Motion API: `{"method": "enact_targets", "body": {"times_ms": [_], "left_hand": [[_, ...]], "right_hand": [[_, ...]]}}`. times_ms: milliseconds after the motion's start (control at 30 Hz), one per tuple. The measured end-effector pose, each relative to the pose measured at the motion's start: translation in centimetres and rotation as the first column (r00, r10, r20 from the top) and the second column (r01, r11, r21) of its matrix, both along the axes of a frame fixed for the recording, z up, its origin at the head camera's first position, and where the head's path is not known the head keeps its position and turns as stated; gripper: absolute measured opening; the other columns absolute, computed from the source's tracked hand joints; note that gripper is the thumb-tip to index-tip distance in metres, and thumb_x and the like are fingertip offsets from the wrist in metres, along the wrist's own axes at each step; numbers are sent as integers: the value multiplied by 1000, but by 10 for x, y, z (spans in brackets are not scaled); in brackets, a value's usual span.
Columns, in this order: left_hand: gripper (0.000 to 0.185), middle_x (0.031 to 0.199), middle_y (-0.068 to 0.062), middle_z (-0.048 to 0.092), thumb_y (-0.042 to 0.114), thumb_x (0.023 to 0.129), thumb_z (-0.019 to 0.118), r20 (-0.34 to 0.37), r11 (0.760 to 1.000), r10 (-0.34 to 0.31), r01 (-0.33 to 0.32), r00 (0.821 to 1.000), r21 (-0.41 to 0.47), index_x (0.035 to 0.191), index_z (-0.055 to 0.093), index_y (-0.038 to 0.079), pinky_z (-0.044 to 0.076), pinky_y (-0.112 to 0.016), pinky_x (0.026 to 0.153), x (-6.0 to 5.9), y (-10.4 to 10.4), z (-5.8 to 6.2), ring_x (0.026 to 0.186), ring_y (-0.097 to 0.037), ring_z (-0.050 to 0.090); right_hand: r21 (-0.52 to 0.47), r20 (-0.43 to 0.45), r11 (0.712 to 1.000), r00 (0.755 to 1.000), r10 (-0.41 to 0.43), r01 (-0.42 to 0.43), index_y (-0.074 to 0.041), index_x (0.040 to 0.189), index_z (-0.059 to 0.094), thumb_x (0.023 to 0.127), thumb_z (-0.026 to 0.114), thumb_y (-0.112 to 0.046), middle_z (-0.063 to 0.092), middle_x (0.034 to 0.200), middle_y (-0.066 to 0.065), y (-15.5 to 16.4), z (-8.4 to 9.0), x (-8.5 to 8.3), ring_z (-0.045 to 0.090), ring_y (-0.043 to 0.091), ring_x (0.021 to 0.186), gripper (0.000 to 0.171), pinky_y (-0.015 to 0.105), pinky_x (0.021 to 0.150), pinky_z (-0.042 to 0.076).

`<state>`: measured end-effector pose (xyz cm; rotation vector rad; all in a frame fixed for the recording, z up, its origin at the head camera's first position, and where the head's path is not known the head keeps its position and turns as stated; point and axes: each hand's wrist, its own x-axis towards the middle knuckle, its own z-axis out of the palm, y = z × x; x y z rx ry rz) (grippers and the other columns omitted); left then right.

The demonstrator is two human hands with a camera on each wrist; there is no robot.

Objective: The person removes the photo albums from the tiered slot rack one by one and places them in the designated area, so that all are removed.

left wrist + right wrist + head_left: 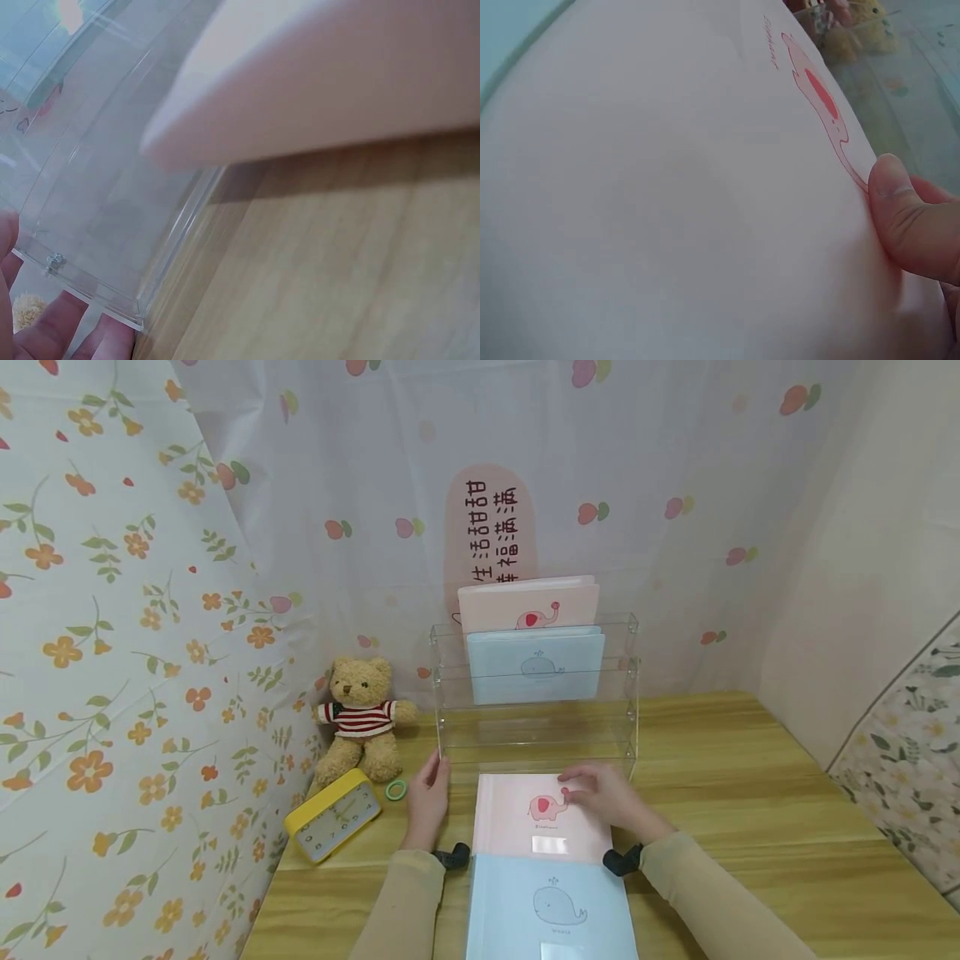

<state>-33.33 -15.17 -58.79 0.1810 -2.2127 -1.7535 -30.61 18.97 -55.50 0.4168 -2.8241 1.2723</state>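
Note:
A clear acrylic rack (536, 727) stands at the back of the table. My left hand (428, 797) holds its lower left side edge, with fingers (56, 324) behind the clear panel. My right hand (609, 797) pinches the upper right edge of a pink folder (498, 818) printed with an elephant; the thumb (900, 210) lies on its front. In the left wrist view the pink folder's edge rises above the wood. A blue folder (510, 902) with a whale overlaps its lower part. Another blue folder (495, 672) and a pink one (487, 607) stand in the rack's upper tiers.
Left of the rack a teddy bear (360, 718) in a striped shirt sits against the cloth. In front of it are a yellow clock (333, 814) and a green ring (396, 783). Bare wooden tabletop (742, 802) extends to the right. Printed cloth hangs behind and at both sides.

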Motion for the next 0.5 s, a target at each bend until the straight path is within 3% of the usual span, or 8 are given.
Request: {"method": "enact_targets", "body": {"times_ms": [500], "left_hand": [[46, 152, -11, 70, 40, 112, 66, 16, 1000, 4, -4, 1000, -2, 154, 67, 21, 55, -56, 117, -1, -1, -2, 141, -34, 67]], "right_hand": [[75, 49, 994, 996, -81, 77, -21, 119, 84, 95, 89, -20, 78, 136, 13, -4, -10, -2, 67, 43, 135, 25, 69, 117, 51]]}}
